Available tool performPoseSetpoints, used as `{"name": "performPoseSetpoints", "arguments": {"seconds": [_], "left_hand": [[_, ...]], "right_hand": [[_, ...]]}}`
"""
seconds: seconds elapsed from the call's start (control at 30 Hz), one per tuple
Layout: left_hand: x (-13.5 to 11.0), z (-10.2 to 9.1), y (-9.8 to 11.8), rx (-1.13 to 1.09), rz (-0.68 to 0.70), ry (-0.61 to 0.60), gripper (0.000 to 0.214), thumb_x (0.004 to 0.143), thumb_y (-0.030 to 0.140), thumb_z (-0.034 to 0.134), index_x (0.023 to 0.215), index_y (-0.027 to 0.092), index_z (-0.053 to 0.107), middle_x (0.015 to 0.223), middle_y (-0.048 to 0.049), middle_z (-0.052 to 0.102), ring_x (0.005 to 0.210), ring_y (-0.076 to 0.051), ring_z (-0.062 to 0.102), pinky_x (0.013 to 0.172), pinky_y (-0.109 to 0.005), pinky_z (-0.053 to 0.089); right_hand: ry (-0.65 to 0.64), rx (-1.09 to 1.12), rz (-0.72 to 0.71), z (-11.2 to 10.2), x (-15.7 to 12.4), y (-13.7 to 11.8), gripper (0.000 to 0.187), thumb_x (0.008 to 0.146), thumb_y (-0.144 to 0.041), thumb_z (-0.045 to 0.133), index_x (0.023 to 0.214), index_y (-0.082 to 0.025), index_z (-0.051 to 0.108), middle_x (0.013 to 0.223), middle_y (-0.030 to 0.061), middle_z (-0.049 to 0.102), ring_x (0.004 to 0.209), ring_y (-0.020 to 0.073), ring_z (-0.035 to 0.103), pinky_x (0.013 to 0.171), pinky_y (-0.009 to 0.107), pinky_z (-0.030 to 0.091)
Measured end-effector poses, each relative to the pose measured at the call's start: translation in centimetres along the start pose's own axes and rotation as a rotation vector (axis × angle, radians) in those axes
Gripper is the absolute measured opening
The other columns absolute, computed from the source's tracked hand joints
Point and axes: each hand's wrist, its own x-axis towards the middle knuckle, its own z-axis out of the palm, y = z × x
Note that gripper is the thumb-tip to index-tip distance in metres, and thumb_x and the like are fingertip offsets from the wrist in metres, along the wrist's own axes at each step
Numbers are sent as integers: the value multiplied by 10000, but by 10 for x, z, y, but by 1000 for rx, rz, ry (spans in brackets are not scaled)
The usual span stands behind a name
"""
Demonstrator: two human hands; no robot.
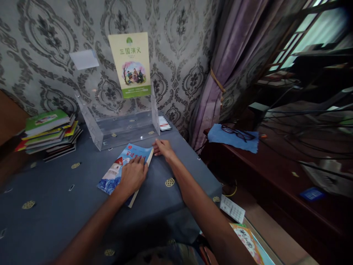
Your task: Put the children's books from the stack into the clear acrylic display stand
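Note:
A blue paperback book (117, 170) lies flat on the blue-grey tablecloth (68, 213). My left hand (133, 175) rests palm down on the book's cover, fingers together and flat. My right hand (163, 147) touches the book's far right corner with its fingers stretched out on the cloth. Just behind the book stands a clear acrylic book stand (121, 127). A green and cream book (131, 65) stands upright in it against the wall.
A stack of several books (49, 132) lies at the table's left. To the right a dark wooden bench carries a blue cloth (234, 143) with glasses (238, 132) on it. A purple curtain (220, 73) hangs beside it. More books (248, 243) lie on the floor below.

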Motion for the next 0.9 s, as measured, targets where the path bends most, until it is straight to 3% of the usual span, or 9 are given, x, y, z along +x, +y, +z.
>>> {"name": "performPoseSetpoints", "arguments": {"seconds": [0.13, 0.27, 0.43, 0.57, 0.67, 0.8, 0.9], "left_hand": [[0, 0, 0, 3, 1, 13, 399, 1031, 293, 352, 1232, 157, 669, 1270, -161, 692, 1159, -289, 646, 907, -374, 520], [-1, 3, 1, 15, 1, 25, 384, 1029, 303, 387, 1252, 150, 659, 1335, -161, 660, 1191, -295, 626, 918, -392, 530], [-4, 7, 0, 53, 25, 43, 422, 1024, 415, 454, 1303, 149, 623, 1419, -165, 599, 1259, -316, 576, 953, -429, 531], [-5, 9, -5, 72, 44, 53, 418, 1043, 406, 408, 1309, 165, 622, 1391, -135, 623, 1229, -303, 589, 949, -426, 528], [-4, 14, -10, 78, 79, 76, 381, 1044, 344, 401, 1295, 176, 633, 1358, -127, 640, 1207, -310, 592, 969, -453, 506], [9, 24, -24, 62, 146, 130, 374, 1042, 318, 387, 1261, 165, 649, 1277, -136, 663, 1220, -328, 571, 1006, -479, 475], [29, 34, -43, 26, 136, 163, 381, 1033, 329, 411, 1293, 149, 624, 1341, -163, 631, 1265, -336, 553, 1030, -503, 459]], "right_hand": [[34, -101, -23, 1, -1, -2, 333, 957, -370, 616, 696, -164, 651, 563, 21, 656, 443, 118, 594, 407, 203, 472], [70, -251, -59, 0, -5, -7, 339, 985, -360, 545, 743, -167, 682, 620, 35, 688, 506, 138, 626, 463, 216, 465], [113, -456, -155, 1, -24, -19, 295, 979, -390, 553, 843, -193, 726, 820, 68, 762, 832, 203, 709, 687, 251, 491], [113, -982, -322, 10, -53, -26, 331, 1032, -346, 436, 987, -208, 734, 988, 91, 776, 964, 212, 700, 778, 261, 441], [33, -1265, -351, 14, -71, -25, 315, 1031, -313, 431, 1062, -220, 731, 1057, 102, 765, 968, 216, 697, 754, 269, 423], [-4, -1324, -374, 14, -81, -22, 300, 1029, -297, 441, 1145, -238, 711, 1097, 92, 750, 990, 213, 683, 751, 275, 420], [-11, -1296, -406, 13, -83, -18, 280, 1026, -272, 454, 1149, -230, 702, 1101, 77, 743, 1043, 208, 655, 784, 274, 426]]}}
